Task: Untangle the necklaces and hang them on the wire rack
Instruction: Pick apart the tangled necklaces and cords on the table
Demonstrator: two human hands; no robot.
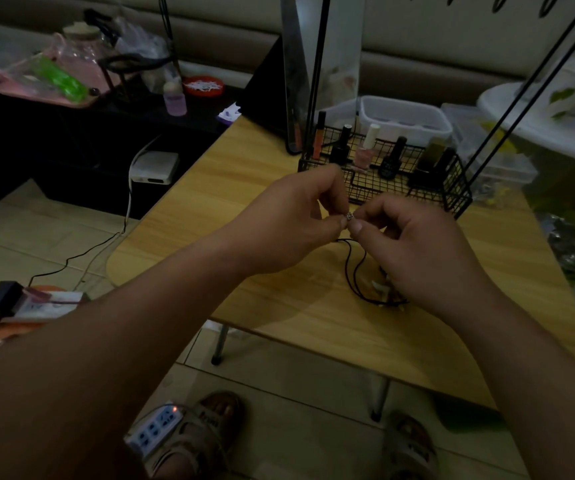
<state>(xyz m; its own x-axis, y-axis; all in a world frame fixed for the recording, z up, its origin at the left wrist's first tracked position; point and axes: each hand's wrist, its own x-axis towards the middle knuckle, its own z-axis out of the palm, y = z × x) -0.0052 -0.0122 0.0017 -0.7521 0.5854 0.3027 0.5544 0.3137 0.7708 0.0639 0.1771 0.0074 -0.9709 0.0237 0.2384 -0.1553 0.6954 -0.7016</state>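
Dim light fills the room, with a sofa at the back and a tiled floor below. Low down stands a wooden surface (244,188), and the person leans over it. At its far side sits the black wire rack (452,188), with tall thin rods going up and a basket at the bottom holding little nail polish bottles (365,147). Nothing hangs on the part of the rack that shows.

Both hands are up just in front of the basket. The left hand (289,223) and the right hand (417,247) meet fingertip to fingertip, each pinching the same tiny shiny bead (349,216) on a black cord. The necklaces (351,268) hang down from that pinch in thin dark loops and end in a small heap on the surface, partly hidden under the right hand.

What could go wrong? The light is poor and the cords are thin, so I think a wrong pull could make the knot tighter. A hard tug could snap a cord or pop the bead off, and it could roll over the edge to the floor. The hands are near the basket too, so a loop might catch on the wire or knock a bottle over.
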